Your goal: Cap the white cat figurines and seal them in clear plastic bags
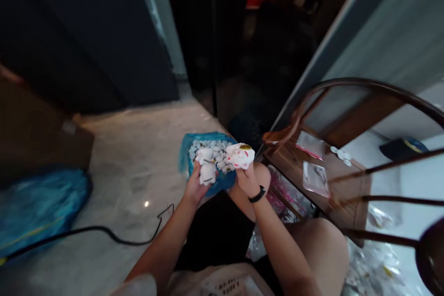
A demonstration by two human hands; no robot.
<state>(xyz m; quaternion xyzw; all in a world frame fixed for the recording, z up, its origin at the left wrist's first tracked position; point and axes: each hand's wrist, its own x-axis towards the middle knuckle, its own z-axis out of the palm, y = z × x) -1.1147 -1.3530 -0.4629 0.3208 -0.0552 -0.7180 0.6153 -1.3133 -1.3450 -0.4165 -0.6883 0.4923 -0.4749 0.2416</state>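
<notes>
White cat figurine with red and gold markings (240, 156) sits above the right edge of an open blue plastic bag (183, 159), its base end pinched in the fingers of the right hand (247, 181); black wristband (257, 194) on that wrist. Left hand (196, 188) is curled around a plain white figurine (207, 173), held over the bag's near left part; whether this is one piece or two cannot be told. Bag contains many small white pieces (215, 149), too small to identify. Bag lies in front of the person's knees. To the right, a wooden chair (347, 189) carries two clear packets (315, 178) and several white discs (342, 155). To the left, a black cable (114, 239) crosses the pale floor (128, 166) near a second blue bag (45, 208).
</notes>
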